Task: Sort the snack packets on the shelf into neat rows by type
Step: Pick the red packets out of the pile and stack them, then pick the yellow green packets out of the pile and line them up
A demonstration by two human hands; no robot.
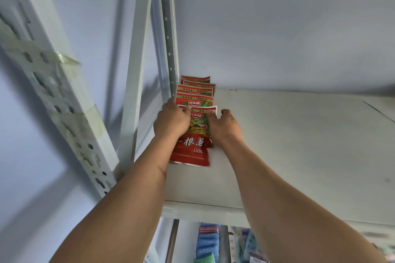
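Left hand [171, 119] grip curled on front red packet [192, 151], left edge | right hand [224, 126] fingers pinch its right edge | packet leans on row of red packets [195, 89] at shelf [299, 145] 10 o'clock corner, beside upright post [170, 38]

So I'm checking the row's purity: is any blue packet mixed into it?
No, every packet in the row at the shelf's left end is red.

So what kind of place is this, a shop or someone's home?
Probably a shop or stockroom, though I can't be sure. A metal rack with slotted uprights holds a row of identical red packets on its shelf, and more packets fill the level below.
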